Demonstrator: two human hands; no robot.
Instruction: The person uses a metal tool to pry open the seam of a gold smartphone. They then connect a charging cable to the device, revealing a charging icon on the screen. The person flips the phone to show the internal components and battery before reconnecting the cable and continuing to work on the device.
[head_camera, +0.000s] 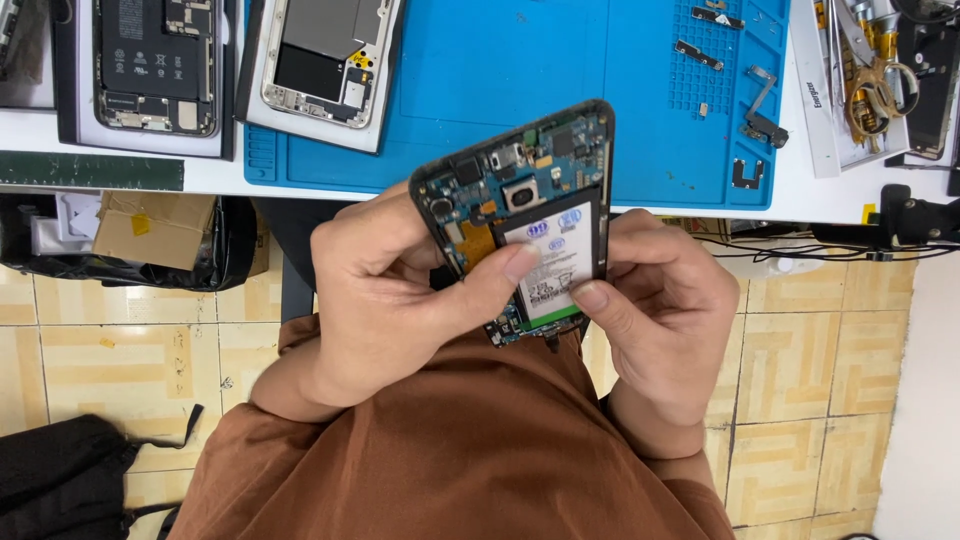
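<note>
Up on the white surface (215, 176) a blue mat (520, 60) carries small metal parts (705, 50), with two more opened phones (155, 65) at its left. Below the edge, over the lap, the opened phone (525, 215) sits tilted. Left hand (385, 290) has its grip closed round the frame, thumb on the white battery (555, 262). Right hand (660, 310) clamps the other side, thumb at the battery's lower edge.
</note>
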